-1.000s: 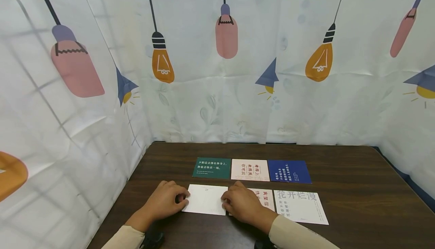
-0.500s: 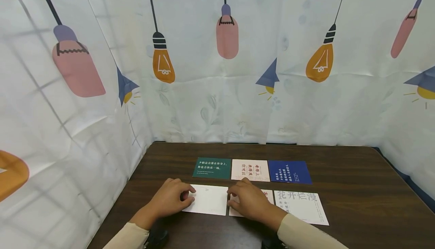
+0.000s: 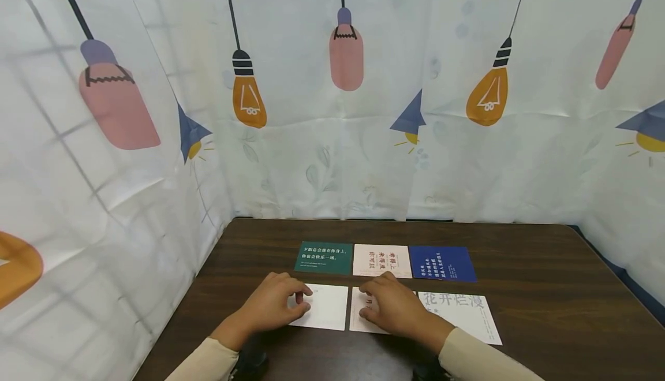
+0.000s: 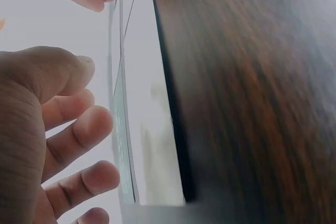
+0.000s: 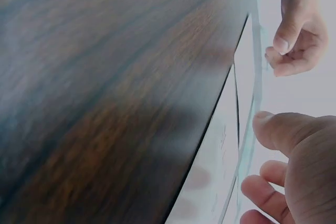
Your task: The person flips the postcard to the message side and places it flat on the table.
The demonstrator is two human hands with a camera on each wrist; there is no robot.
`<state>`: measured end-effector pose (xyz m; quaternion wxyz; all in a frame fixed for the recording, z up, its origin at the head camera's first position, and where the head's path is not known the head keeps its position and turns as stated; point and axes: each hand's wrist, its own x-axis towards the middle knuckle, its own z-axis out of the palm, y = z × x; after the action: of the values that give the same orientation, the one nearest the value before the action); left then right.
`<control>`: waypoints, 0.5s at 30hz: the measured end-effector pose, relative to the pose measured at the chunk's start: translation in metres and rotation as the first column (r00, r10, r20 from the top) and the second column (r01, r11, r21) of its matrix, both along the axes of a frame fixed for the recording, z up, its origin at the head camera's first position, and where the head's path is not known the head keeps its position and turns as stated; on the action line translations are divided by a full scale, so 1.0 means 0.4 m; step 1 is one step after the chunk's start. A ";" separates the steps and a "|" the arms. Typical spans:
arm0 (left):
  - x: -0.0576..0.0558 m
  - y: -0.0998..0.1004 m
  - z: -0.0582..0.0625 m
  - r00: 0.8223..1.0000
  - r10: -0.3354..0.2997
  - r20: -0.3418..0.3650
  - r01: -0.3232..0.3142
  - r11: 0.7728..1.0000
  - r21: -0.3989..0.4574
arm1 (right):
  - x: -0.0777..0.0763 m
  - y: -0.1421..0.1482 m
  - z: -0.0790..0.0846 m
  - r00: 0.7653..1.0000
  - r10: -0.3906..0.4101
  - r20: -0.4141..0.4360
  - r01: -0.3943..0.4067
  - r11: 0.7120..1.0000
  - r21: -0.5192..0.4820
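A white card [image 3: 328,309] lies at the left of the near row, printed only with a tiny mark. Over its left end hovers my left hand [image 3: 275,302], fingers loosely bent and holding nothing. My right hand [image 3: 397,307] is likewise bare, raised above the middle card [image 3: 359,312] with red characters, partly hiding it. Beside that lies a white card [image 3: 470,316] with large grey characters. In the left wrist view, the thumb [image 4: 63,72] and fingertips are apart above the card surface. The right thumb [image 5: 278,129] also stands clear of the cards in the right wrist view.
Behind, a far row holds a green card [image 3: 324,258], a pale card [image 3: 381,260] with red characters and a blue card [image 3: 443,263]. All lie on a dark wooden table [image 3: 550,288]. A white curtain [image 3: 312,161] printed with lamps surrounds the table's back and sides.
Both hands have drawn off the white card's ends and shifted to the right. The right hand now uncovers the left part of the middle card. The cards lie essentially where they were.
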<state>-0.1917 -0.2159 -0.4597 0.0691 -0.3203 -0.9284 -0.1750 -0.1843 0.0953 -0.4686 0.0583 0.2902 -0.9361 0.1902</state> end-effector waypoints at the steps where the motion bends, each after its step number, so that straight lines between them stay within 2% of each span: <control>1: 0.000 0.003 0.000 1.000 -0.003 0.005 0.003 1.000 0.001 | 0.001 0.004 0.000 1.000 -0.002 0.004 0.002 1.000 0.001; 10: -0.005 0.028 -0.003 0.999 0.004 0.035 -0.004 1.000 -0.006 | 0.007 0.039 0.002 1.000 -0.022 -0.015 0.022 1.000 0.013; 15: -0.008 0.043 -0.006 0.999 -0.019 0.031 0.019 1.000 0.012 | 0.007 0.060 0.001 0.999 -0.037 -0.002 0.037 0.999 0.022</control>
<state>-0.1950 -0.1988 -0.4620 0.0548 -0.3259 -0.9253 -0.1861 -0.1813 0.1192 -0.4681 0.0595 0.2737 -0.9432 0.1787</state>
